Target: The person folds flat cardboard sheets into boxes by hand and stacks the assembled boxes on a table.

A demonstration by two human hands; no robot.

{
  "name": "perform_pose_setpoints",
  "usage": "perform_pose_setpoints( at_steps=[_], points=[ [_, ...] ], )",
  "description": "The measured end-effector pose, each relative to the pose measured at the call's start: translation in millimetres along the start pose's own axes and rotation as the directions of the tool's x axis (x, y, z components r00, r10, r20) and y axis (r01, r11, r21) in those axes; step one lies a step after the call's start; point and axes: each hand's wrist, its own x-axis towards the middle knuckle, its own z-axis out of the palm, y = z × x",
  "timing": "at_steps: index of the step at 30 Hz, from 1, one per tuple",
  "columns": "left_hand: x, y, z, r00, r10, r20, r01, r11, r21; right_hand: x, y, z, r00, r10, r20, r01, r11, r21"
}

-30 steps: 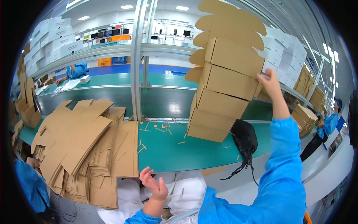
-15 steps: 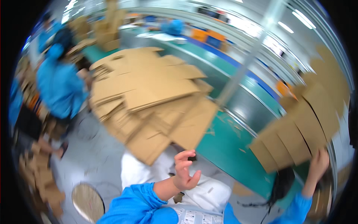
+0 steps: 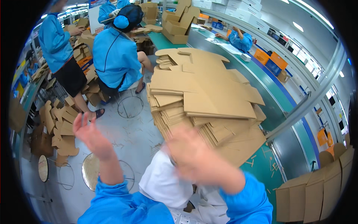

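Note:
My left hand (image 3: 92, 137) is raised over the floor to the left of the bench, its fingers apart and nothing in it. Motion blurs my right hand (image 3: 192, 152), which is in front of the near edge of a stack of flat cardboard box blanks (image 3: 216, 87). Its fingers are smeared, so whether it holds or touches anything is not plain. The blanks lie in a thick, uneven pile, with several lower ones fanned toward me.
The stack rests on a green bench (image 3: 257, 170) littered with cardboard scraps. More folded cardboard (image 3: 313, 190) leans at the right, below a metal post (image 3: 298, 108). Round stools (image 3: 91, 170) stand on the left floor. A seated co-worker (image 3: 117, 56) and several others are beyond.
My view has swung left. My right hand has come from the leaning cardboard at the right to the front of the stack. My left hand has moved left, its fingers now spread.

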Motion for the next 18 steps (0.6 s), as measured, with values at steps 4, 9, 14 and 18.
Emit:
perform_pose_setpoints(
  at_steps=[4,9,14,18],
  points=[
    [26.9,5.4,-28.5,0.999,-0.03,-0.032,0.036,0.984,0.177,-27.7,130.9,-23.2,0.867,0.375,-0.328,-0.498,0.677,-0.542],
    [18.3,-20.3,-24.6,0.954,-0.257,0.154,0.207,0.936,0.284,-60.0,149.7,1.8,0.83,0.287,-0.478,-0.526,0.688,-0.5],
    [-46.5,-49.0,54.6,0.823,-0.515,0.24,0.519,0.853,0.055,-67.8,141.3,-14.8,0.846,0.025,-0.533,-0.404,0.681,-0.611],
    [-86.3,-48.4,72.1,0.566,-0.558,0.607,0.803,0.539,-0.254,-80.2,116.4,-45.9,0.764,-0.171,-0.622,-0.346,0.705,-0.619]
  ],
)
